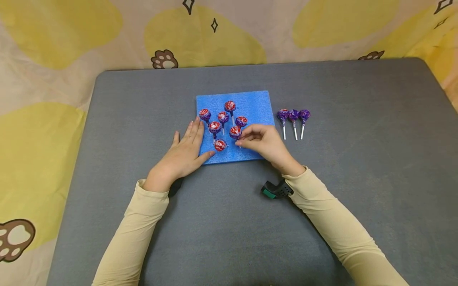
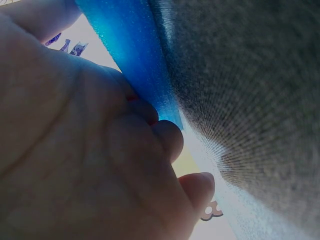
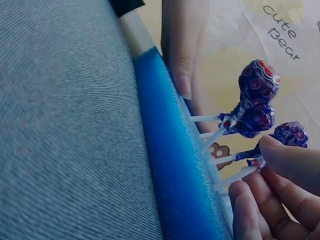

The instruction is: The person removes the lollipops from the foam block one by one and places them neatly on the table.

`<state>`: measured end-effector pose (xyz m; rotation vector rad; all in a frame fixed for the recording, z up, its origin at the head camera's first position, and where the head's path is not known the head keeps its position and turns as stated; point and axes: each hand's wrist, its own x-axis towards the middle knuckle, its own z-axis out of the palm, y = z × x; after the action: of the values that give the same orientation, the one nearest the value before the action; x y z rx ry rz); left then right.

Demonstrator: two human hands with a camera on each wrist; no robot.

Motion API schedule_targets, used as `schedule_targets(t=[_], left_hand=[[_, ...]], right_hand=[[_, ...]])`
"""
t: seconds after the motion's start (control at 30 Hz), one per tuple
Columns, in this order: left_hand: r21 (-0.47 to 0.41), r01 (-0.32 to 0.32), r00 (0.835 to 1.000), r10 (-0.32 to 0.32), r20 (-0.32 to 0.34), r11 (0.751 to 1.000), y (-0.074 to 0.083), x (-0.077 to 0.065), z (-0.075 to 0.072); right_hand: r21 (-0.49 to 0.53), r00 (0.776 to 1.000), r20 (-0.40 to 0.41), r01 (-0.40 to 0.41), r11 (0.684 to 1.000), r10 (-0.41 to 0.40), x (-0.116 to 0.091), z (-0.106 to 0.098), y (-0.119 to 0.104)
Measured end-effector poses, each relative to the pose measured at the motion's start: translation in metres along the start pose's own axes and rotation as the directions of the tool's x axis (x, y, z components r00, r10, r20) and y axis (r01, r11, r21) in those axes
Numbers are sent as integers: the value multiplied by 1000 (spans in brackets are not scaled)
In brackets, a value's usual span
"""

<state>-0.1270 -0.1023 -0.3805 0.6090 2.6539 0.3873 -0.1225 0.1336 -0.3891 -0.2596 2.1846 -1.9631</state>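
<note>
A blue foam board (image 1: pixel 255 107) lies on the table with several lollipops standing in it, their wrappers purple and red. My right hand (image 1: pixel 263 143) pinches one lollipop (image 1: pixel 235 132) just below its head, over the board's right half. In the right wrist view its white stick (image 3: pixel 235 177) slants to the foam, and the thumb (image 3: pixel 295 162) covers part of the wrapper. My left hand (image 1: pixel 182 154) rests along the board's left edge with fingers extended. Its thumb reaches over the front left corner, close to a lollipop (image 1: pixel 220 145) there.
Three lollipops (image 1: pixel 293 115) lie in a row on the grey table (image 1: pixel 358 159), right of the board. A black and green wrist device (image 1: pixel 275 190) sits under the right wrist. Behind the table hangs a yellow patterned cloth (image 1: pixel 214 39).
</note>
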Motion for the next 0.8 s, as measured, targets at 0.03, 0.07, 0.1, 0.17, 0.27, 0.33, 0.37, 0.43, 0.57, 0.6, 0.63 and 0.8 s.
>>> schedule_targets(t=[0.03,0.07,0.1,0.17,0.27,0.33,0.37,0.43,0.57,0.6,0.63,0.8], left_hand=[[-1,-1,1000,1,-1,1000,0,0,0],[-1,0,1000,0,-1,1000,0,0,0],[-2,0,1000,0,-1,1000,0,0,0],[-1,-1,1000,1,-2,1000,0,-1,0],[0,-1,1000,1,2,1000,-1,-1,0],[0,-2,1000,2,2,1000,-1,-1,0],[0,-2,1000,2,3,1000,-1,-1,0],[0,-1,1000,1,3,1000,-1,-2,0],[0,-5,1000,5,4,1000,-1,-2,0],[1,-6,1000,6,5,1000,-1,-2,0],[2,-7,1000,7,7,1000,-1,-1,0],[5,-8,1000,8,11,1000,0,-1,-1]], right_hand=[[-5,1000,-4,5,1000,-5,0,1,0],[-9,1000,-7,9,1000,-9,0,1,0],[-11,1000,-9,12,1000,-12,0,2,0],[-17,1000,-14,18,1000,-18,0,3,0],[-15,1000,-16,23,1000,-23,0,3,0],[-11,1000,-18,25,1000,-25,0,3,1],[-8,999,-19,27,1000,-28,0,2,1],[1,999,-22,29,1000,-29,0,2,1],[19,999,-37,28,999,-28,0,0,1],[22,999,-40,26,999,-25,0,0,1],[24,999,-43,24,999,-23,0,-1,1],[51,999,-47,15,999,-13,0,-4,0]])
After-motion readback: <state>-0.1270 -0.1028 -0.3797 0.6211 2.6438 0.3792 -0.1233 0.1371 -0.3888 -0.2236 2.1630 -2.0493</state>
